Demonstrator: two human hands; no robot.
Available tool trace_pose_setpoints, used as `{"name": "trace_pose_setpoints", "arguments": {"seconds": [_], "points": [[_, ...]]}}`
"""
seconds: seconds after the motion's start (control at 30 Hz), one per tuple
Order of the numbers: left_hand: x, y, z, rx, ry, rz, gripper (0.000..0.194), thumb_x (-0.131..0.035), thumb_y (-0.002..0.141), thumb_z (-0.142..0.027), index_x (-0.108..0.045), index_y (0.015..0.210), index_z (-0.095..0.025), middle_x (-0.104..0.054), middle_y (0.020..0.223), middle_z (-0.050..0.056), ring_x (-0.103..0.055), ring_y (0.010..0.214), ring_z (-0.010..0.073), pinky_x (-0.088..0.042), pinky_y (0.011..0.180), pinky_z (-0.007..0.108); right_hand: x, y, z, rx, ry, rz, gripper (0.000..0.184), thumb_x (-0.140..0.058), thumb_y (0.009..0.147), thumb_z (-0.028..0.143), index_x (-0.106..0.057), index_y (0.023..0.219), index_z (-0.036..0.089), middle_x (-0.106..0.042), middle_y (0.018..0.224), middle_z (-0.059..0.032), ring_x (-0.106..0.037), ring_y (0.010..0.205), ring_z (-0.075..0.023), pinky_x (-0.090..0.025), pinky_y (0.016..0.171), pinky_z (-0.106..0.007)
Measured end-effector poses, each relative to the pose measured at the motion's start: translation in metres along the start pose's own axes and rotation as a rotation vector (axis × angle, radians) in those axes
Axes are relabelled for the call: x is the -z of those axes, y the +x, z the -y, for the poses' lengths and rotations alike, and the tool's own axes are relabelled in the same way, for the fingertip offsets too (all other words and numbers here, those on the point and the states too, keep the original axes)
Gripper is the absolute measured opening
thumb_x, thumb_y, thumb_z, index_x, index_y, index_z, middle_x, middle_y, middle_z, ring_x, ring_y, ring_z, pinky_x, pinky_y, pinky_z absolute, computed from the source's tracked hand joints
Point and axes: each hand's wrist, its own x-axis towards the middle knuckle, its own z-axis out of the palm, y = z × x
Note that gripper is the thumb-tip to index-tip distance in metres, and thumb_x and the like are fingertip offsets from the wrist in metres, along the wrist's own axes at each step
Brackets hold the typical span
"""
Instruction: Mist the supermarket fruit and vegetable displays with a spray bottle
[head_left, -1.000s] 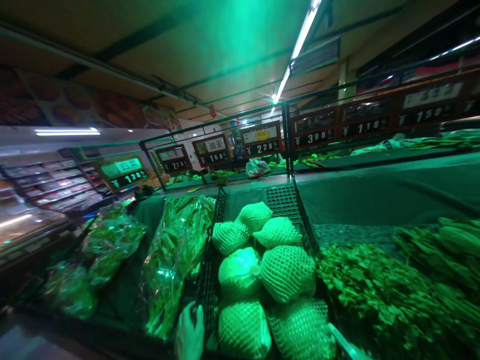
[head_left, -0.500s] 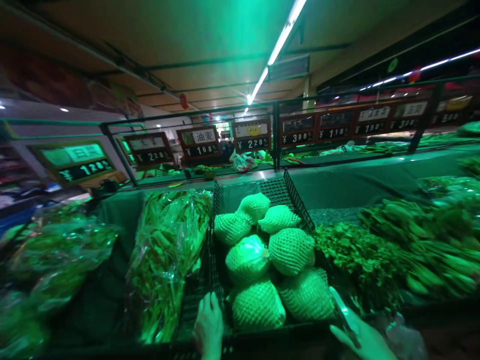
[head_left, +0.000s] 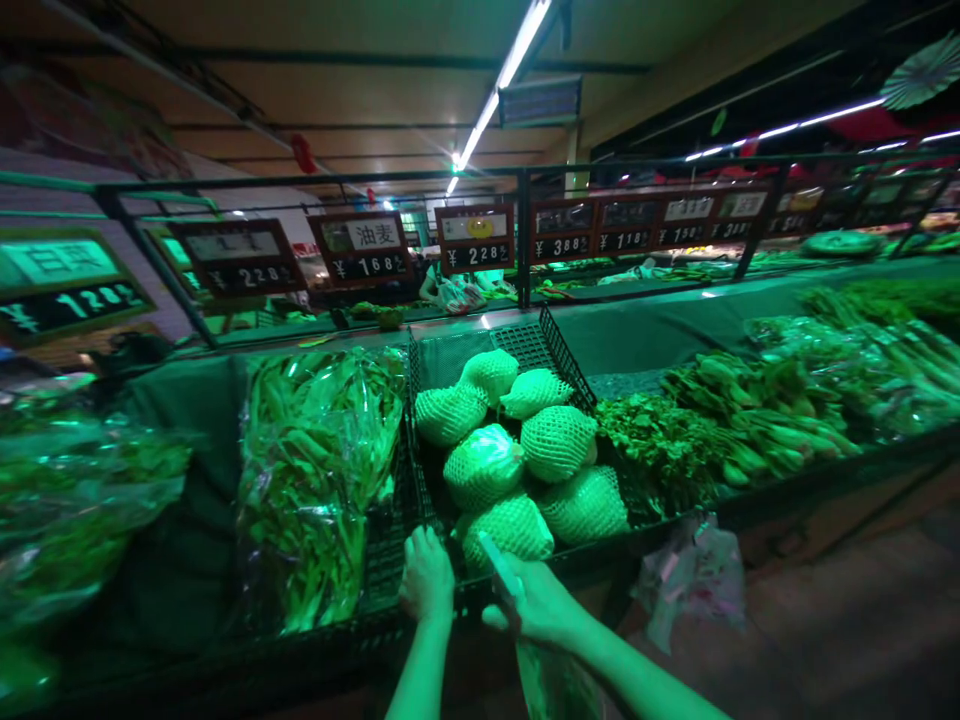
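Because the foam-netted fruit (head_left: 484,467) lie in a loose heap in a black wire basket (head_left: 544,345), the lowest ones near the front are what a careless pull could disturb. The nearest fruit (head_left: 508,530) sits just beside both hands, at the front of the pile. The left hand (head_left: 426,577) is curled at the basket's front edge, though whether it grips the wire or only rests there is hard to tell. The right hand (head_left: 534,600) is clenched around the top of a clear plastic bag (head_left: 555,680), which hangs below the table's front edge, with a pale flat strip (head_left: 499,565) sticking up from the fingers; what that strip is, I cannot tell. Taking a fruit from low down could make those above roll, and they could drop off the front if the basket tips under the left hand's weight. The thin bag could also slip, or snag on the wire. A crumpled plastic bag (head_left: 690,575) dangles off the table's edge to the right, beside the leafy greens (head_left: 660,450), where a passing arm could catch it.
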Motion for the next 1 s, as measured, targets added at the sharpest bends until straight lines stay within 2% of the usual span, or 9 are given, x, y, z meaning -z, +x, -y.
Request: {"name": "trace_pose_setpoints", "arguments": {"seconds": [0.07, 0.2, 0.3, 0.37, 0.47, 0.57, 0.77, 0.87, 1.0], "points": [[-0.001, 0.0, 0.001, -0.009, 0.002, 0.0, 0.052, -0.014, 0.101, -0.044, -0.055, 0.123, -0.021, -0.065, 0.122, 0.009, -0.069, 0.086, 0.0256, -0.044, 0.061, 0.035, 0.013, -0.004, -0.02, -0.062, 0.075, -0.091, 0.023, -0.067, 0.073, 0.039, -0.063, 0.083, 0.019, -0.056, 0.069, 0.0019, -0.055, 0.065, -0.0156, -0.045, 0.062, -0.027], [-0.005, 0.001, 0.001, -0.003, -0.003, -0.007, 0.05, -0.015, 0.101, -0.043, -0.056, 0.121, -0.022, -0.065, 0.121, 0.008, -0.069, 0.085, 0.0254, -0.041, 0.058, 0.035, 0.056, -0.026, -0.075, -0.215, 0.338, -0.32, 0.05, -0.065, 0.075, 0.056, -0.062, 0.109, 0.02, -0.053, 0.07, 0.0036, -0.055, 0.064, -0.0156, -0.053, 0.061, -0.029], [-0.007, 0.002, 0.0, -0.002, -0.01, -0.018, 0.048, -0.017, 0.102, -0.043, -0.057, 0.118, -0.022, -0.065, 0.119, 0.007, -0.069, 0.085, 0.0252, -0.039, 0.057, 0.034, 0.087, -0.041, -0.106, -0.336, 0.401, -0.545, 0.056, -0.068, 0.069, 0.062, -0.064, 0.105, 0.019, -0.054, 0.07, 0.0031, -0.056, 0.067, -0.0165, -0.056, 0.064, -0.031], [-0.009, 0.002, -0.001, 0.003, -0.013, -0.027, 0.046, -0.018, 0.102, -0.042, -0.057, 0.117, -0.022, -0.066, 0.118, 0.007, -0.069, 0.085, 0.025, -0.038, 0.056, 0.034, 0.099, -0.042, -0.111, -0.364, 0.407, -0.61, 0.06, -0.068, 0.067, 0.063, -0.064, 0.107, 0.018, -0.058, 0.075, 0.001, -0.059, 0.072, -0.0183, -0.056, 0.066, -0.032], [-0.01, 0.002, -0.001, 0.012, -0.012, -0.035, 0.045, -0.02, 0.102, -0.041, -0.058, 0.114, -0.022, -0.066, 0.116, 0.007, -0.069, 0.083, 0.0247, -0.037, 0.055, 0.033, 0.099, -0.026, -0.092, -0.282, 0.338, -0.519, 0.071, -0.065, 0.071, 0.062, -0.057, 0.127, 0.019, -0.062, 0.083, -0.0005, -0.061, 0.074, -0.0191, -0.055, 0.065, -0.032], [-0.009, 0.002, -0.001, 0.015, -0.013, -0.039, 0.044, -0.021, 0.102, -0.04, -0.059, 0.114, -0.022, -0.066, 0.116, 0.007, -0.069, 0.082, 0.024, -0.038, 0.055, 0.033, 0.076, 0.006, -0.048, -0.13, 0.105, -0.27, 0.066, -0.058, 0.08, 0.053, -0.052, 0.136, 0.018, -0.061, 0.078, 0.0004, -0.059, 0.07, -0.018, -0.051, 0.065, -0.031], [-0.004, 0.004, 0.001, -0.011, -0.022, -0.026, 0.039, -0.026, 0.102, -0.038, -0.059, 0.116, -0.021, -0.068, 0.114, 0.006, -0.069, 0.081, 0.0203, -0.036, 0.055, 0.03, 0.013, 0.055, 0.038, 0.03, -0.14, -0.061, 0.031, -0.071, 0.074, 0.035, -0.069, 0.1, 0.018, -0.069, 0.086, -0.0045, -0.062, 0.08, -0.0215, -0.043, 0.069, -0.029], [-0.005, 0.005, 0.002, -0.016, -0.029, -0.02, 0.037, -0.029, 0.102, -0.037, -0.06, 0.114, -0.02, -0.069, 0.113, 0.006, -0.069, 0.08, 0.0201, -0.035, 0.055, 0.03, 0.007, 0.063, 0.046, 0.049, -0.105, -0.046, 0.023, -0.073, 0.074, 0.036, -0.067, 0.09, 0.021, -0.07, 0.086, -0.0018, -0.063, 0.078, -0.019, -0.043, 0.068, -0.026], [-0.01, 0.005, 0.002, -0.01, -0.025, -0.043, 0.041, -0.025, 0.103, -0.038, -0.059, 0.118, -0.02, -0.068, 0.115, 0.006, -0.069, 0.082, 0.0218, -0.034, 0.056, 0.031, 0.034, 0.063, 0.018, -0.059, 0.157, -0.198, 0.028, -0.075, 0.068, 0.044, -0.062, 0.073, 0.02, -0.061, 0.066, 0.0025, -0.059, 0.068, -0.0173, -0.047, 0.065, -0.028]]}}
